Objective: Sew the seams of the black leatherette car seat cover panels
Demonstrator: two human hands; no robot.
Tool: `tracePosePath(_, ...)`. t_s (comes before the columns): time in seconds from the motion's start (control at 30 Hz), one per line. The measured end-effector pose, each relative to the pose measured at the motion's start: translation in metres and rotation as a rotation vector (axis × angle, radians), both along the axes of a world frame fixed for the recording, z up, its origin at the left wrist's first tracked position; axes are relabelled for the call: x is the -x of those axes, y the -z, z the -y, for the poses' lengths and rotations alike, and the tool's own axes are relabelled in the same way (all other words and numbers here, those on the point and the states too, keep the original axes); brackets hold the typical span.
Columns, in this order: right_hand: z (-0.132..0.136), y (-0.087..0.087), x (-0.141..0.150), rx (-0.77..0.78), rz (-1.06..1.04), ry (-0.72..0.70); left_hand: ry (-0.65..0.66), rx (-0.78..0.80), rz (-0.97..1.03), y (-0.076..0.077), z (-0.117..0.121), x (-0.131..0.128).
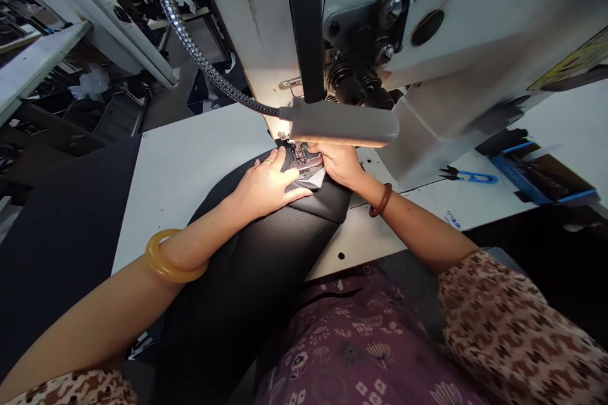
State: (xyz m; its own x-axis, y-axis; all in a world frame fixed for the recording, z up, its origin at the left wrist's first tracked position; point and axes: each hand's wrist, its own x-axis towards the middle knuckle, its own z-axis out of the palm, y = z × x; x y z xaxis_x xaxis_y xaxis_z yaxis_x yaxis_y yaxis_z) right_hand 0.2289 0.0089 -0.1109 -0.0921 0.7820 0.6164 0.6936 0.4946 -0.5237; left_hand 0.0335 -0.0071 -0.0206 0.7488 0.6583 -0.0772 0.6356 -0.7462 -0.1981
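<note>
Black panel: smooth and leather-like, with a perforated section; its far end lies on the tabletop under the sewing machine, and the rest drops over the near edge beside the person's lap.
Left hand: palm down and unclenched, fingers and thumb spread flat on the panel, just left of the presser foot.
Right hand: fingers curled, grasping the panel's edge just right of the presser foot; some fingertips are hidden.
Light-grey piece: a small patch showing at the panel's end, between both hands.
Lamp: a pale bar on a braided flexible neck, above the presser foot, its light falling on the work.
Wrists: a yellow bangle around the left forearm, a brown bracelet around the right wrist.
Right side of tabletop: blue-handled snips lying beside a blue tray with dark contents too dim to tell.
Clothing: patterned sleeves and a purple printed apron.
</note>
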Motion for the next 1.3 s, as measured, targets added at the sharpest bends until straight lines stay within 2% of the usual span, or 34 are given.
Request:
tracePosePath(0.23,0.0023,0.0002,0.0008,-0.004,-0.019,0.008,0.028,-0.022,-0.002,-0.0006,0.0013,0.0005)
tracePosePath(0.8,0.0030,-0.0025,0.0008,-0.156,-0.109,-0.063,0.017,-0.013,0.006,0.0031,0.0004,0.0004)
tracePosePath(1.1,0.0013,0.0010,0.0021,0.018,-0.152,-0.016,0.006,0.028,0.028,-0.0014,-0.0013,-0.0006)
tracePosePath(1.3,0.0015,-0.0010,0.0025,0.047,-0.156,-0.014,-0.004,0.014,0.021,-0.0010,0.0001,-0.0006)
